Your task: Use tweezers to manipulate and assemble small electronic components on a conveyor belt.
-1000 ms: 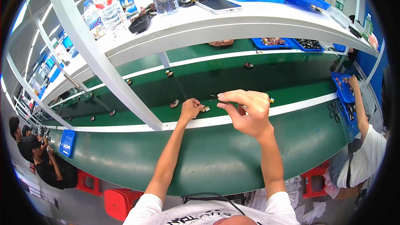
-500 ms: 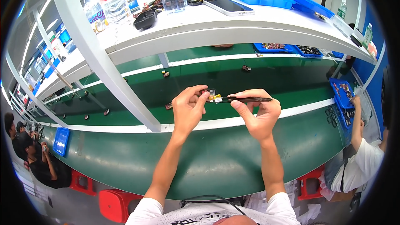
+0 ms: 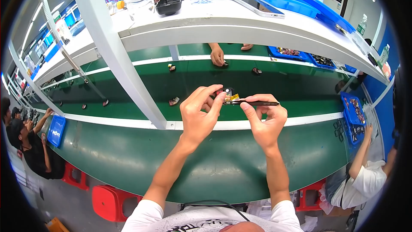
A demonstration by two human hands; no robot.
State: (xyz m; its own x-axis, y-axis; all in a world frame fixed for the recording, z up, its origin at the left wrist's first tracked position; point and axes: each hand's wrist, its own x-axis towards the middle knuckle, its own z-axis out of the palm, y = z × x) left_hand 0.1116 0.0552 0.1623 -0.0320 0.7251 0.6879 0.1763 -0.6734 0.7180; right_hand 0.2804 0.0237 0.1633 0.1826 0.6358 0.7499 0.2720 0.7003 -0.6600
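Between the thumb and fingers of my left hand point(image 3: 199, 114) is a small electronic part point(image 3: 227, 93), dark with a pale round spot and a yellow tab. My right hand point(image 3: 268, 122) grips black tweezers point(image 3: 259, 103), held nearly level. Their tip points left and meets the small part near its yellow tab; whether they pinch it is too small to tell. Both hands are raised over the near edge of the green belt point(image 3: 201, 81). Left of my left hand, a similar small part point(image 3: 174, 101) lies on the belt.
A white shelf point(image 3: 240, 30) spans above the belt, its upright post point(image 3: 116, 56) left of my hands. Another person's hand point(image 3: 218, 56) touches a piece across the belt. Blue trays of parts point(image 3: 352, 107) stand at right, near a co-worker. The green bench point(image 3: 206, 159) lies below my forearms.
The view has shifted a little. My hands still hold the part and tweezers close together. Across the belt, another person's hand has come in and reached a small piece.
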